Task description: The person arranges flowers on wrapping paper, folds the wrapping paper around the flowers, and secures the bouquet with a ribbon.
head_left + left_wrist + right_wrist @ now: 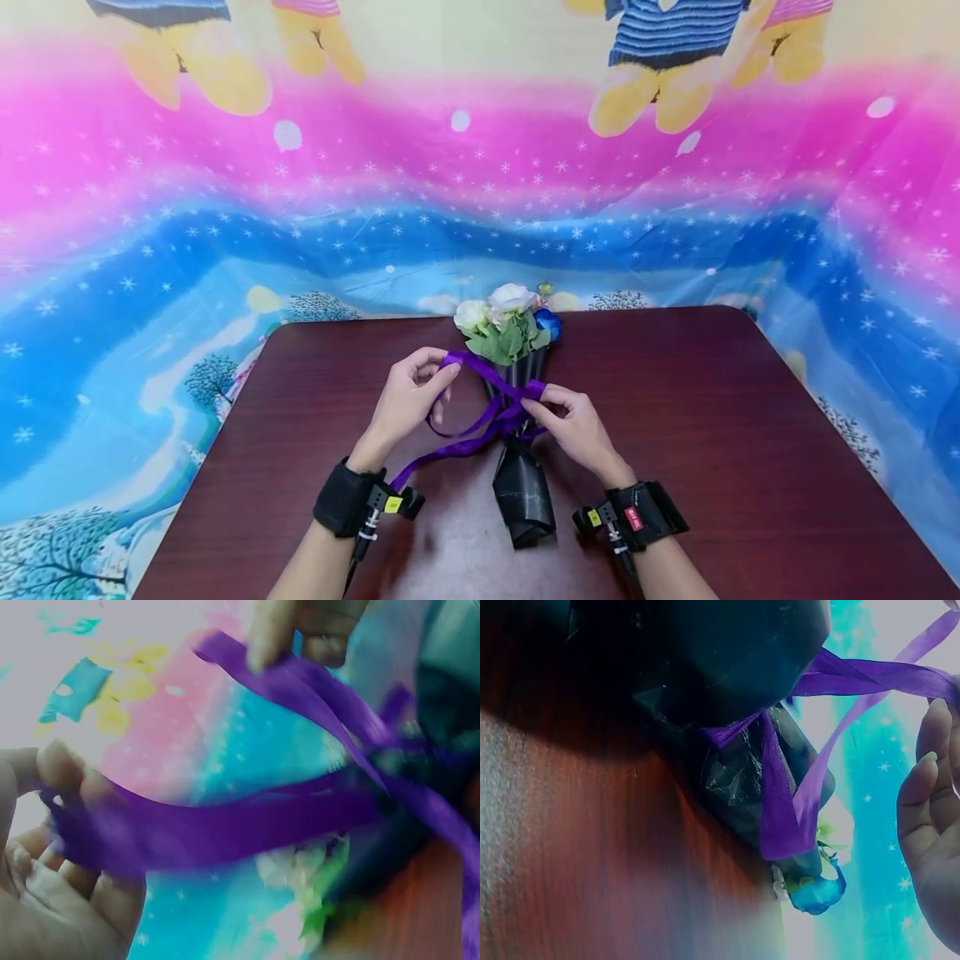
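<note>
The left hand point(408, 400) pinches a loop of the purple ribbon point(480, 417) left of frame centre; the right hand point(573, 425) pinches the other strand, apparently at the knot. Between them the bouquet point(513, 400) lies lengthwise on the table point(712, 433), flowers toward the top.

Purple ribbon point(480, 417) wrapped round the neck of a small bouquet point(517, 400) in black wrap, looped both sides, one tail trailing toward the near-left. Bouquet lies flat mid-table point(712, 400), white and blue flowers pointing to the far edge.
</note>
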Motion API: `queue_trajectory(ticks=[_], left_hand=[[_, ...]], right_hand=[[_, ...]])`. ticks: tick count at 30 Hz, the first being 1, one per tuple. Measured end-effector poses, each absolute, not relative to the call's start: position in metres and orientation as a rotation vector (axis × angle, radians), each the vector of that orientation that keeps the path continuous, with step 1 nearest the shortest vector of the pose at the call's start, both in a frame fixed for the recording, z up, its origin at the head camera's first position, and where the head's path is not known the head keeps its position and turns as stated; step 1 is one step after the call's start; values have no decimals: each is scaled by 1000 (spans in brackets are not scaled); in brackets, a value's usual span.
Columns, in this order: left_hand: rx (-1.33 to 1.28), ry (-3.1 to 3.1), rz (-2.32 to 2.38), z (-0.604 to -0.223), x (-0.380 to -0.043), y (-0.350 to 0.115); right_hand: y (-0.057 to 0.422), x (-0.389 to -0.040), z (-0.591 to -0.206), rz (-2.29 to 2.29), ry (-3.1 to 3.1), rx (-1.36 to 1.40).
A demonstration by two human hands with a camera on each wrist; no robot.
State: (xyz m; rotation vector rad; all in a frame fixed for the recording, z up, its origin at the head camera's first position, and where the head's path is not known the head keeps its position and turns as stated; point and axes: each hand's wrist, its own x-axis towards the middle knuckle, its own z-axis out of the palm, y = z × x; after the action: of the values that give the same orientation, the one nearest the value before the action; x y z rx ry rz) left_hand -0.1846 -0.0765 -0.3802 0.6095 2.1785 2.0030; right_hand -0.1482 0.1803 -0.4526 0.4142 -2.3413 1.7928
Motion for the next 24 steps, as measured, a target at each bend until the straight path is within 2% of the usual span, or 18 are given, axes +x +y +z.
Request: queue_trajectory(ticks=[12,20,24], left_hand=[[698,1549,2222,-342,-154,-58],[969,1591,2231,-331,-122,-18],[1050,1610,2248,-334,-114,-11]], right_hand=[[183,-152,-455,1741,-2330,426],[187,-155,-453,1703,-2369,422],[184,-150,-439,1725,-2337,458]])
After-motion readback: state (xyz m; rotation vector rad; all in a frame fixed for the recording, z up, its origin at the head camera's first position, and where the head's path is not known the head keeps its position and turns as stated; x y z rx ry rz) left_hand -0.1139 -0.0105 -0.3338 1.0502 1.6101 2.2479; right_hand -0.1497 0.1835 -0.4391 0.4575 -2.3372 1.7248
